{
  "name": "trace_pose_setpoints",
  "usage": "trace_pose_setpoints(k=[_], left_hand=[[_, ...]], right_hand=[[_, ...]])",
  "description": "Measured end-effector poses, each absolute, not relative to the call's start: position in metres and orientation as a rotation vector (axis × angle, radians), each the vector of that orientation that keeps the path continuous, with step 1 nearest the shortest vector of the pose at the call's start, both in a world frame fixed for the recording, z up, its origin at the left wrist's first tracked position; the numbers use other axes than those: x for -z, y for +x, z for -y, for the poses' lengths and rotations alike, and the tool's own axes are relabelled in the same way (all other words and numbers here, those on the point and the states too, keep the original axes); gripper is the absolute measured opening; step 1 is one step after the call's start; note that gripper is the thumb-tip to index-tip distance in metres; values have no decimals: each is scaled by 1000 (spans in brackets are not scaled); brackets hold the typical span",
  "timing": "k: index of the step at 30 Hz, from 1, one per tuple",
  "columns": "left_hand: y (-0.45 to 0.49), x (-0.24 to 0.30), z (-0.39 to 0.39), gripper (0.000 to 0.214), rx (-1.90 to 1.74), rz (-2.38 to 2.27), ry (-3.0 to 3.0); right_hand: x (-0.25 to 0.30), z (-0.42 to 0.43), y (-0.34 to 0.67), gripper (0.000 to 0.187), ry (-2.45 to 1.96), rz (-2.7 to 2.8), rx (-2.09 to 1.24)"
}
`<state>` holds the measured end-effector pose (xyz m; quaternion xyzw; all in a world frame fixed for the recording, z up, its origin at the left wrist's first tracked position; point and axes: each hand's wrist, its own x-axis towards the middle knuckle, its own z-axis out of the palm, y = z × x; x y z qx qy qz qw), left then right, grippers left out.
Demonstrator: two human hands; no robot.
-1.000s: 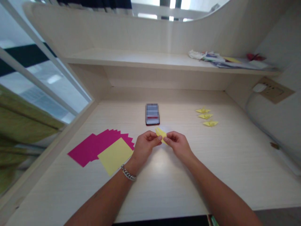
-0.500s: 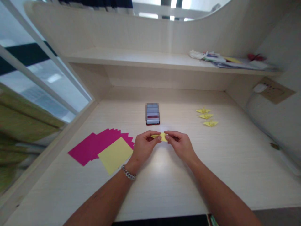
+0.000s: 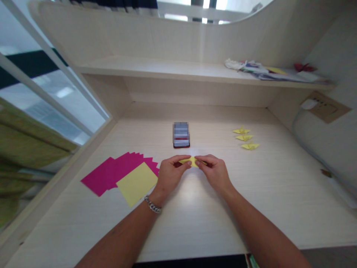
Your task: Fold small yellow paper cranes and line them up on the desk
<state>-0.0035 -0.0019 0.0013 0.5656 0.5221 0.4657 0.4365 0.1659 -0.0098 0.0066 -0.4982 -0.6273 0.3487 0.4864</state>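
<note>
A small folded piece of yellow origami paper [image 3: 193, 161] is pinched between my two hands, just above the desk. My left hand [image 3: 172, 172] grips its left side with thumb and forefinger, a chain bracelet on that wrist. Opposite it, my right hand [image 3: 216, 171] closes thumb and fingers on the right side. Fingertips cover parts of the paper, so its exact folded shape is partly hidden. To the right lie three yellow paper cranes [image 3: 244, 138] in a column. Left of my left hand, a flat yellow square sheet [image 3: 137, 183] overlaps fanned magenta sheets [image 3: 122, 169].
A phone [image 3: 181, 134] lies on the desk [image 3: 192, 227] beyond my hands. Above the back edge runs a shelf [image 3: 156, 70] with papers [image 3: 275, 72] at its right end. A plugged-in charger [image 3: 309, 104] and cable [image 3: 302, 139] are at the right wall.
My right thumb and fingers have shifted very slightly on the folded yellow paper, and a bit of yellow shows by the right fingers. Everything else stays in place.
</note>
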Motion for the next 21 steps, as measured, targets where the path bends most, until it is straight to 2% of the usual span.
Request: trace_pose_setpoints(k=[8,15,21], left_hand=[[-3,0,1,20,-1208,-1252,1396],[-2,-2,2,9,-1182,-1217,1432],[-2,-1,2,16,-1083,-1116,1422]], right_hand=[[-6,9,165,14,-1171,1500,-875],[-3,7,164,16,-1170,1385,-1085],[-10,8,167,16,-1248,1529,-1089]])
